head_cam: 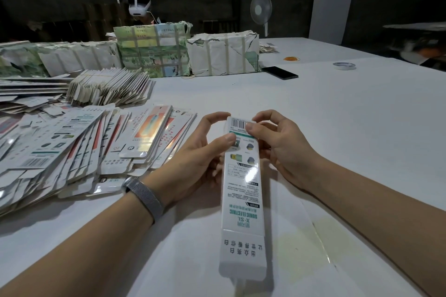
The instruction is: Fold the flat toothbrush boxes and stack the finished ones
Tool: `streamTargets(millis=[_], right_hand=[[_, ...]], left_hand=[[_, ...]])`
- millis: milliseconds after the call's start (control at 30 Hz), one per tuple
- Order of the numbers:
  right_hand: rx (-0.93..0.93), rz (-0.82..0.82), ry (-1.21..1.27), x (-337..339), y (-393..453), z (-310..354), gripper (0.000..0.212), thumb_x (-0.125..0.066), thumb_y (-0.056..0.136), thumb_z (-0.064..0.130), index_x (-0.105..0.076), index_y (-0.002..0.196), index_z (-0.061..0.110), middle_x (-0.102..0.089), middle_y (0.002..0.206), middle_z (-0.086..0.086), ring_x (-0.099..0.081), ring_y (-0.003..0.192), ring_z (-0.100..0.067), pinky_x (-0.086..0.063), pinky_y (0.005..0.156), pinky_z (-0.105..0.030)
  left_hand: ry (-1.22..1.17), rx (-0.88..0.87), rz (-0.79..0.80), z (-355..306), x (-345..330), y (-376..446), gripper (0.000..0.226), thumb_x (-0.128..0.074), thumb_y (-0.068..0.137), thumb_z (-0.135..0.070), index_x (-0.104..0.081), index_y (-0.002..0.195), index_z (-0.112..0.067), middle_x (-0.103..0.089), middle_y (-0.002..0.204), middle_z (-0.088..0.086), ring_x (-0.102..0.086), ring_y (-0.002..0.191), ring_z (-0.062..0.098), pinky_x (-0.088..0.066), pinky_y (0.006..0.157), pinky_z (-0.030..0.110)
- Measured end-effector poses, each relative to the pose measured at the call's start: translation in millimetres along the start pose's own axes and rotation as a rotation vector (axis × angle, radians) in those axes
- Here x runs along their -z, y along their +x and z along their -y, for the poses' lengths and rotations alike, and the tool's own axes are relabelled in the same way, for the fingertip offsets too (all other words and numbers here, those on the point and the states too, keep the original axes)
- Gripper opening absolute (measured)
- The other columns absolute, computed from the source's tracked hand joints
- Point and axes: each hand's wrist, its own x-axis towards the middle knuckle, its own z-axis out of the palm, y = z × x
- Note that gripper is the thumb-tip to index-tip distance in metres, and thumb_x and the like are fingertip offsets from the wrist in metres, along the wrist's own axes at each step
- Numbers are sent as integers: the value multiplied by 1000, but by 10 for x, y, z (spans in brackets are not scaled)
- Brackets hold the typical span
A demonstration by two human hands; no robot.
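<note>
A long white toothbrush box with green print and a barcode lies lengthwise in front of me, its near flap hanging open toward me. My left hand grips its far end from the left, thumb on the printed face. My right hand pinches the same far end from the right, by the barcode flap. A heap of flat toothbrush boxes is spread on the white table to the left. Behind it stands a leaning row of boxes.
Wrapped, taped bundles line the far side of the table. A dark phone, a tape roll and rubber bands lie far right. A fan stands behind. A person with a headset sits behind the bundles.
</note>
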Motion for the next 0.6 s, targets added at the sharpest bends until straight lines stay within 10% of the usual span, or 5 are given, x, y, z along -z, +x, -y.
streamTargets(millis=[233, 333, 433, 600], right_hand=[[-23, -30, -64, -11, -20, 27, 20, -69, 92, 20, -53, 83, 12, -73, 78, -9, -61, 77, -37, -42, 75, -48], [18, -62, -195, -32, -26, 9, 12, -68, 94, 25, -58, 94, 18, -69, 94, 0, -68, 80, -26, -51, 68, -39], [156, -77, -526, -40, -54, 49, 22, -68, 92, 38, -58, 111, 31, -57, 113, 15, -63, 95, -12, -56, 68, -27], [184, 159, -1079, -134, -209, 337, 91, -50, 62, 79, -50, 140, 33, -49, 131, 16, -53, 112, -4, -45, 96, -29]], left_hand=[[10, -4, -5, 27, 36, 2, 36, -71, 81, -48, -57, 114, -48, -65, 111, 37, -49, 90, 46, -31, 91, 82], [25, 3, -23, 45, 36, 30, 39, -72, 78, -54, -56, 113, -51, -67, 104, 36, -54, 84, 46, -44, 82, 71], [52, -31, -73, 76, 36, 55, 42, -71, 77, -59, -53, 114, -50, -72, 79, 19, -56, 56, 28, -48, 46, 31], [18, -146, -250, 119, 12, 86, 43, -79, 79, -54, -45, 105, -49, -71, 70, 11, -55, 38, 21, -44, 36, 25]])
